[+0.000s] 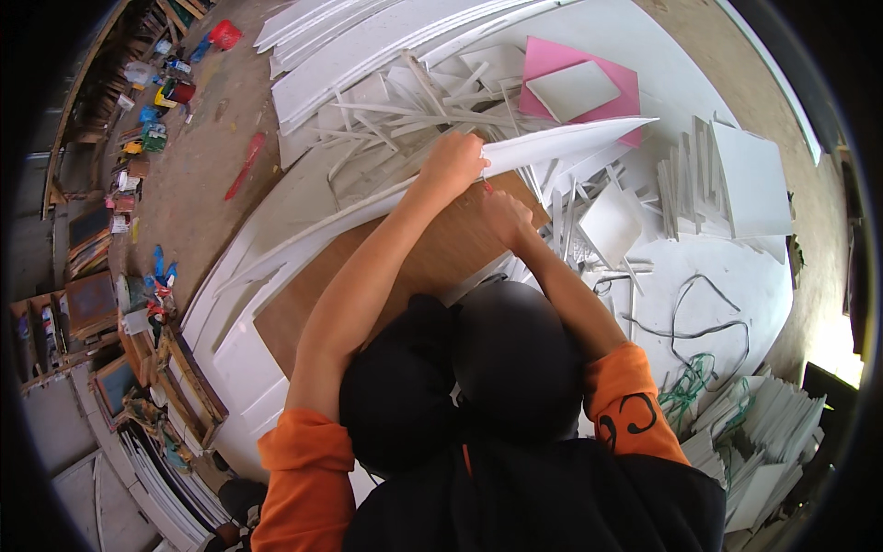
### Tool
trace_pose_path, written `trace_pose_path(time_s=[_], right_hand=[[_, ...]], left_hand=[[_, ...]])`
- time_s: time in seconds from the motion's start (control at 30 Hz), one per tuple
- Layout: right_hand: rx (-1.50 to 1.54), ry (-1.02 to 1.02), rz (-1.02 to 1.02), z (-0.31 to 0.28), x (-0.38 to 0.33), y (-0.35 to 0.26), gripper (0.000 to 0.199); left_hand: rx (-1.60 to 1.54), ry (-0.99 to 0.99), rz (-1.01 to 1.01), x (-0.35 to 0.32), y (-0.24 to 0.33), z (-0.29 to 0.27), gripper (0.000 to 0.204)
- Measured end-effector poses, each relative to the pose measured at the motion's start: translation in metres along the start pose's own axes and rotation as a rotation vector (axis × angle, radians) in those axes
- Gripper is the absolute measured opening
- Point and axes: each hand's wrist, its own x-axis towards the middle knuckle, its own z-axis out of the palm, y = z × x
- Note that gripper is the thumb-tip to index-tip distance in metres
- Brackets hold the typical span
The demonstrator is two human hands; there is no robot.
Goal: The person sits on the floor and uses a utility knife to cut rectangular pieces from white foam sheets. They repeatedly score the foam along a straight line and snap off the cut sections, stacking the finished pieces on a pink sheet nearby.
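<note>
The left hand is gripping, fingers curled, a long white foam strip lying across the brown board. The right hand is closing on a small red cutter; trimming seems underway, calling for a steady pull.

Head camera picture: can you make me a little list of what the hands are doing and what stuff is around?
left hand: presses down on the long white strip
right hand: holds a small red-tipped tool against the strip
under the hands: brown board
behind: heap of white offcuts, pink sheet
right side: stacked white panels, grey cable
floor, left: scattered tools and cans
</note>
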Motion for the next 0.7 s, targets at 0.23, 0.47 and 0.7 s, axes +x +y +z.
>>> trace_pose_path(time_s=[0.23,0.47,0.7], right_hand=[[-0.008,0.209,0.090,0.038,0.012,0.011,0.038],[-0.057,0.259,0.083,0.041,0.014,0.011,0.037],[-0.032,0.320,0.070,0.046,0.004,0.014,0.036]], left_hand=[[-0.012,0.019,-0.019,0.000,-0.001,-0.001,0.029],[0.029,0.067,-0.040,0.006,0.000,0.000,0.026],[0.111,0.133,-0.106,0.011,-0.001,0.000,0.026]])
